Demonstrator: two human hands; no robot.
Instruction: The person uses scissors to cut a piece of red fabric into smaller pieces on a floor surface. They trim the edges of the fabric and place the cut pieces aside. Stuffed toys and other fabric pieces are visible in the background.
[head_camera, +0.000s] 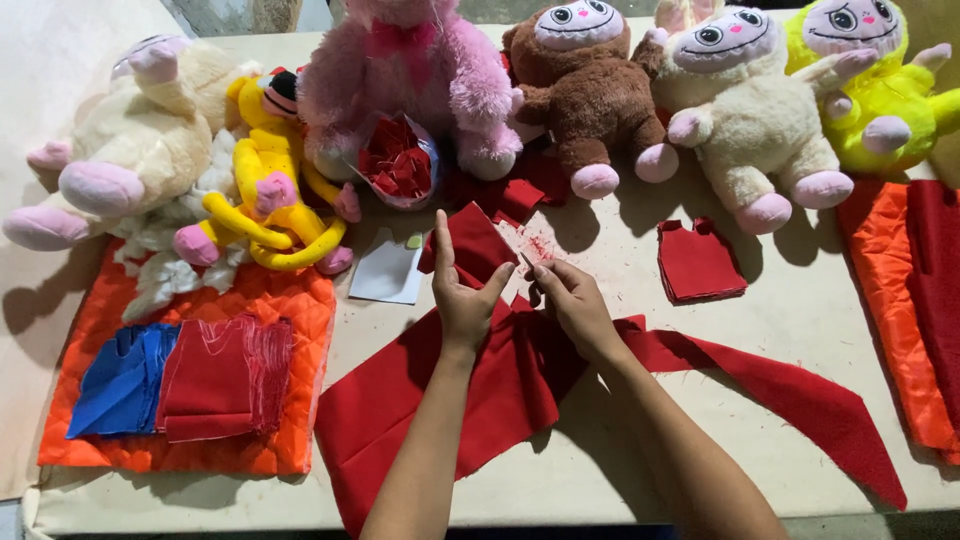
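Note:
My left hand holds up a small piece of red felt by its edge, fingers pointing away from me. My right hand is right beside it, fingers curled as if closed on something small at the felt's edge; what it grips is hidden. Both hands hover over a large sheet of red felt spread on the beige table, with a long red strip running to the right.
Several plush toys line the far edge: cream, yellow, pink, brown, cream-white, yellow-green. A bag of red scraps, a stack of cut red pieces, orange quilted fabric with blue and red stacks, white paper.

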